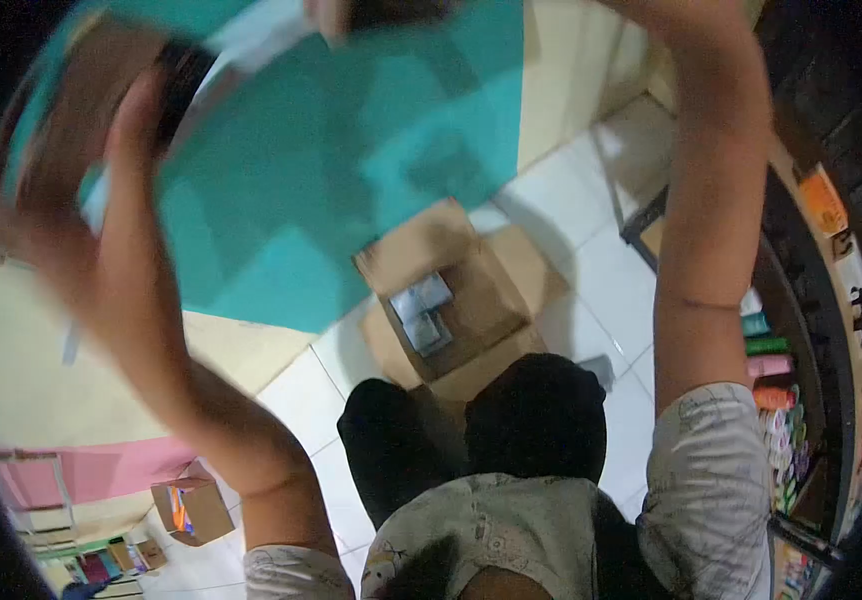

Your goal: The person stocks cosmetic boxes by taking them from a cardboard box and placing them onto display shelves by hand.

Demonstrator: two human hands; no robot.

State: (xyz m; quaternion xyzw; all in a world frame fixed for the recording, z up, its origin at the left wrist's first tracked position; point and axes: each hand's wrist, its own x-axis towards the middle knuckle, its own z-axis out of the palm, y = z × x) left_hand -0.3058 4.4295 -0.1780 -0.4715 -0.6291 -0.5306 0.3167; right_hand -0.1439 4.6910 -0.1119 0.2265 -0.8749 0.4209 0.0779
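My left hand (61,240) is raised at the upper left and smeared by motion. Its thumb lies against a brown, box-like object (86,110) with a dark end, and the fingers appear to curl round its far side. My right forearm (706,200) reaches up the right side and bends out past the top edge, so most of that hand is hidden. At the top edge, a blurred fingertip (327,18) shows beside a dark object (391,12); whether it is gripped cannot be made out. Below, an open cardboard box (491,300) holds silvery-wrapped packets (421,297).
The cardboard box stands on white floor tiles (591,280) just before my knees (536,410). A teal and cream wall (271,240) rises beyond it. Shelves with colourful bottles (771,365) line the right side. Another carton (194,508) sits at lower left.
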